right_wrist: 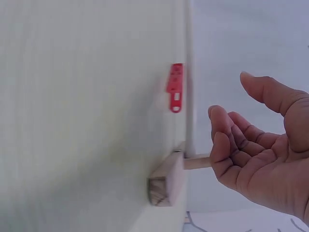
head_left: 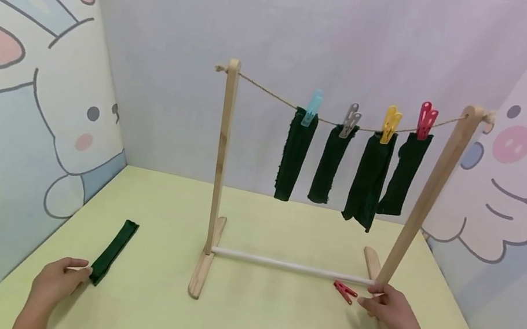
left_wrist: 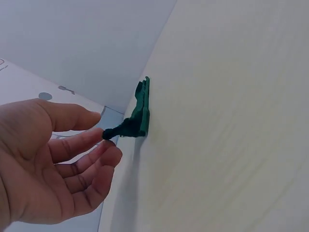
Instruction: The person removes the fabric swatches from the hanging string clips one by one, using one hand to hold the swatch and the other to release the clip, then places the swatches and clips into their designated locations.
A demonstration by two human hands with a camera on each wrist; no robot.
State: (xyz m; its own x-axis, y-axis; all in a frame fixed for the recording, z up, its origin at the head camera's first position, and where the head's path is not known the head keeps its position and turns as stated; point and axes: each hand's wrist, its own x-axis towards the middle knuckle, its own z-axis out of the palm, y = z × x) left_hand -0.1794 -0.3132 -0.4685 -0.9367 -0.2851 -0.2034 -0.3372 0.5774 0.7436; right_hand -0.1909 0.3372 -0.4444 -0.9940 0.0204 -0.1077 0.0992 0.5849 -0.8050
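At the near left of the table, my left hand (head_left: 57,284) holds the near end of a dark green cloth strip (head_left: 114,251). The left wrist view shows that end of the strip (left_wrist: 140,116) raised off the table between the fingertips, with the thumb apart from it. My right hand (head_left: 393,314) is by the foot of the rack's right post, fingers loosely bent and thumb apart in the right wrist view. A red clothespin (head_left: 344,292) lies on the table just left of it, untouched (right_wrist: 175,88).
A wooden rack (head_left: 219,162) carries a sagging cord (head_left: 270,93). Dark green strips (head_left: 294,158) hang from it by light blue, grey, yellow and red clothespins (head_left: 427,121). A white bar (head_left: 288,265) joins its feet. Cartoon-printed walls (head_left: 90,98) bound the table.
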